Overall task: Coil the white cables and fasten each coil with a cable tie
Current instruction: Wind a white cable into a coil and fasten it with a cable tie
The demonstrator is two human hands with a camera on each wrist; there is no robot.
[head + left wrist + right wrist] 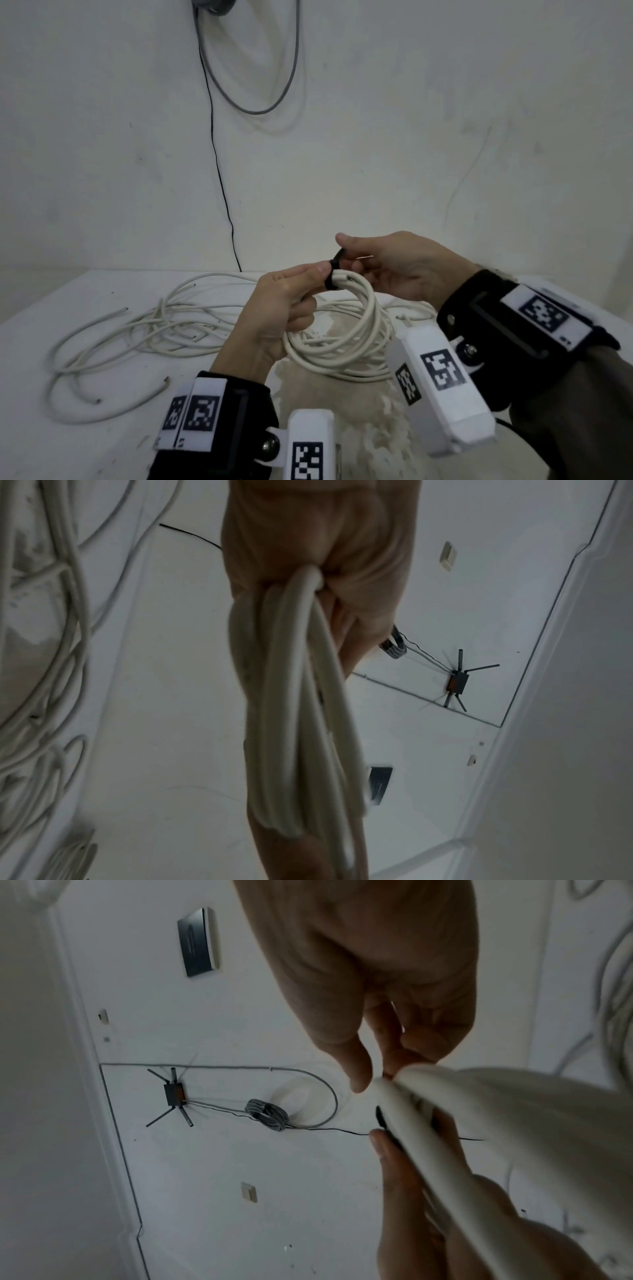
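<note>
While both grasp it, left hand [274,308] round coil [346,339], right hand [394,263] pinching black tie [334,270] above table [41,428].

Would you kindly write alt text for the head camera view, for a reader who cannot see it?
Two hands hold a coil of white cable above a white table: the left hand grips the coil while the right hand pinches a black cable tie wrapped over its top. More loose white cables lie tangled on the table to the left.
</note>
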